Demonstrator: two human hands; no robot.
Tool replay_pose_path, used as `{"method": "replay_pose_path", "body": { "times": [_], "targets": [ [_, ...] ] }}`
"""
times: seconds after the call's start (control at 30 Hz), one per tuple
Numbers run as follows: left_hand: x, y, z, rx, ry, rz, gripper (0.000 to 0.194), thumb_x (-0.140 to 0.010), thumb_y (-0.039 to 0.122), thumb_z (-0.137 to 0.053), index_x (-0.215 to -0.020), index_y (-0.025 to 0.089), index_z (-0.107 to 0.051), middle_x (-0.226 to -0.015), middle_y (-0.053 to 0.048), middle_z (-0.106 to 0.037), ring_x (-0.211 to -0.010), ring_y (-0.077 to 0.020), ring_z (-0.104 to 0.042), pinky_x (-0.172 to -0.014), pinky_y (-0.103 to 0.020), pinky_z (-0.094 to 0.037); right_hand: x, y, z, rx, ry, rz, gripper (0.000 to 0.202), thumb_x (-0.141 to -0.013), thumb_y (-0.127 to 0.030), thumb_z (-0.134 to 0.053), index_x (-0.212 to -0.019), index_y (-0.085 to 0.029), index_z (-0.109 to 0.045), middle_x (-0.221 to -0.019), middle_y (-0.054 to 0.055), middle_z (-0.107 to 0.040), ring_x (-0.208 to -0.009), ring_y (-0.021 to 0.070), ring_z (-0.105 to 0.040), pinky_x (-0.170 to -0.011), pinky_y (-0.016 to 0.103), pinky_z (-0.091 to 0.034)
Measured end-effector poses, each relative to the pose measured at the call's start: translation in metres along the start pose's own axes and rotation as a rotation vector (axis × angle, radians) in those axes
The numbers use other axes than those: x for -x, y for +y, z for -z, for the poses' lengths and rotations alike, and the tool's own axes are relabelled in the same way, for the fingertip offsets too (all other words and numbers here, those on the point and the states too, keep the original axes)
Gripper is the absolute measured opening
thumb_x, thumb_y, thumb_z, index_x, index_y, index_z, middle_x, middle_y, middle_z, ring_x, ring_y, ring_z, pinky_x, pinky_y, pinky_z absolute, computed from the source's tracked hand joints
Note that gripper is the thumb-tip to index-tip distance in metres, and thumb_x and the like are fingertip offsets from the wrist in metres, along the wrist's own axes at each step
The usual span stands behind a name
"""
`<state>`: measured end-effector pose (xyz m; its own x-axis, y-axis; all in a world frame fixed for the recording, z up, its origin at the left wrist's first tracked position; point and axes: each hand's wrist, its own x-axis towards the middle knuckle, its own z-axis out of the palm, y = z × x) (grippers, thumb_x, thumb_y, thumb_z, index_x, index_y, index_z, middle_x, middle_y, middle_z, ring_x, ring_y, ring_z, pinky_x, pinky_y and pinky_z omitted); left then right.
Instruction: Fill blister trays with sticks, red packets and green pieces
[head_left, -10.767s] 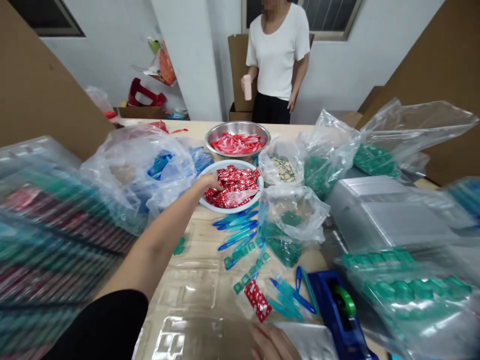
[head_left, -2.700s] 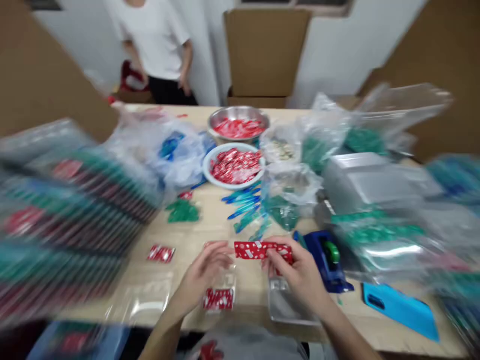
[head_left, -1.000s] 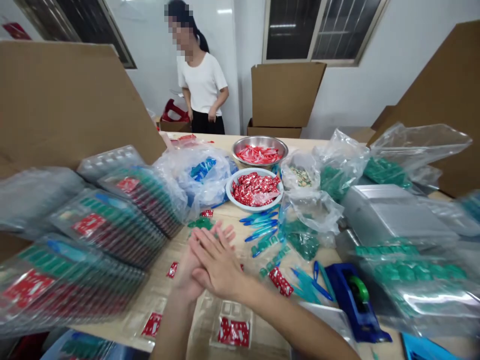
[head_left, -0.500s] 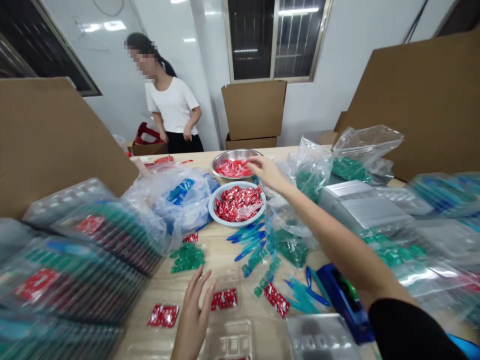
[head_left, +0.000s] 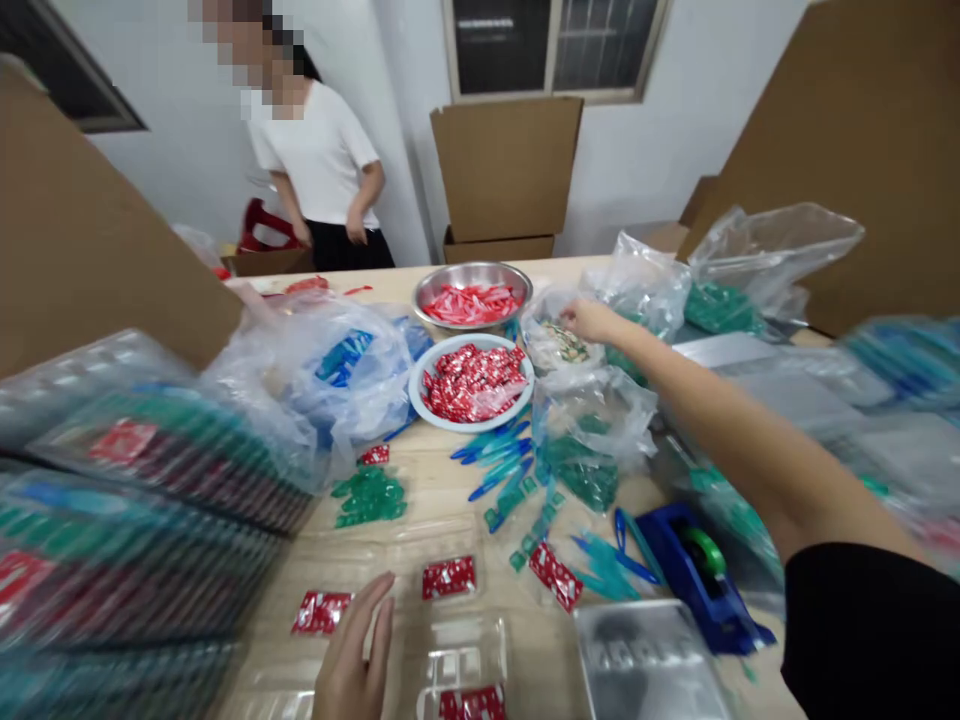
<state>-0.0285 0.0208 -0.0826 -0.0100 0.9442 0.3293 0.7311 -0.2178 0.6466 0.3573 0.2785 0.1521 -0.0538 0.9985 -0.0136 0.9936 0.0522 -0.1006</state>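
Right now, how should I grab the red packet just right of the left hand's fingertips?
I'd pinch the red packet by its left short end, coming from above with the left hand. It lies flat, that end is nearest the hand, and the clear tray around it could block a sideways grab.

grip of right fingers (head_left: 573,316) unclear, stacked packs (head_left: 142,540) blurred
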Motion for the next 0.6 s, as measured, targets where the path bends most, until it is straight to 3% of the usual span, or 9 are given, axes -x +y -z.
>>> {"method": "replay_pose_path", "body": {
  "times": [0.13,0.3,0.37,0.43,0.5,0.6],
  "targets": [
    [-0.01,0.006,0.007,-0.052,-0.037,-0.07,0.043,-0.095,0.05,-0.04,-0.109,0.018,-0.066,-0.106,-0.011,-0.072,-0.1,-0.0245,-0.069,-0.09,-0.041,-0.057,0.042,0.015,0.023,-0.035,-0.033,-0.039,0.026,-0.094,-0.021,-0.055,-0.115,-0.01,-0.067,-0.109,0.009,-0.072,-0.104,0.0216,-0.067,-0.091,0.032,-0.05],
    [0.014,0.013,0.003,-0.121,-0.317,-0.2,0.043,-0.09,0.051,-0.051,-0.121,0.023,-0.063,-0.125,-0.013,-0.065,-0.118,-0.0299,-0.06,-0.097,-0.048,-0.051,0.156,0.012,0.022,-0.063,0.065,0.034,0.026,-0.089,-0.029,-0.059,-0.106,-0.015,-0.073,-0.093,0.003,-0.075,-0.088,0.0196,-0.07,-0.082,0.035,-0.051],
    [0.026,0.015,0.003,-0.181,-0.397,-0.216,0.045,-0.086,0.051,-0.058,-0.121,0.023,-0.064,-0.131,-0.015,-0.062,-0.124,-0.0332,-0.055,-0.098,-0.052,-0.05,0.211,0.004,0.009,-0.192,0.144,0.152,0.03,-0.093,-0.035,-0.05,-0.105,-0.019,-0.073,-0.089,0.003,-0.075,-0.078,0.0156,-0.07,-0.073,0.032,-0.052],
    [0.023,0.024,0.005,-0.202,-0.4,-0.203,0.043,-0.086,0.05,-0.057,-0.116,0.021,-0.066,-0.127,-0.016,-0.063,-0.123,-0.0341,-0.056,-0.097,-0.052,-0.05,0.259,-0.004,-0.012,-0.383,0.219,0.243,0.031,-0.095,-0.04,-0.046,-0.107,-0.027,-0.072,-0.096,0.004,-0.076,-0.079,0.0154,-0.071,-0.071,0.029,-0.055],
    [-0.001,0.037,0.004,-0.186,-0.356,-0.18,0.04,-0.09,0.047,-0.049,-0.113,0.019,-0.066,-0.122,-0.018,-0.066,-0.118,-0.0322,-0.059,-0.095,-0.05,-0.051,0.294,-0.011,-0.041,-0.543,0.222,0.178,0.024,-0.094,-0.041,-0.052,-0.104,-0.031,-0.072,-0.093,0.002,-0.077,-0.076,0.0163,-0.073,-0.066,0.027,-0.058],
    [-0.069,0.061,-0.01,-0.213,-0.379,-0.14,0.041,-0.097,0.035,-0.037,-0.123,0.014,-0.059,-0.129,-0.017,-0.062,-0.124,-0.0255,-0.056,-0.106,-0.044,-0.044,0.316,-0.025,-0.092,-0.724,0.218,-0.072,0.025,-0.092,-0.044,-0.055,-0.099,-0.027,-0.072,-0.09,0.004,-0.078,-0.077,0.0207,-0.074,-0.066,0.032,-0.061]
  ]
}}
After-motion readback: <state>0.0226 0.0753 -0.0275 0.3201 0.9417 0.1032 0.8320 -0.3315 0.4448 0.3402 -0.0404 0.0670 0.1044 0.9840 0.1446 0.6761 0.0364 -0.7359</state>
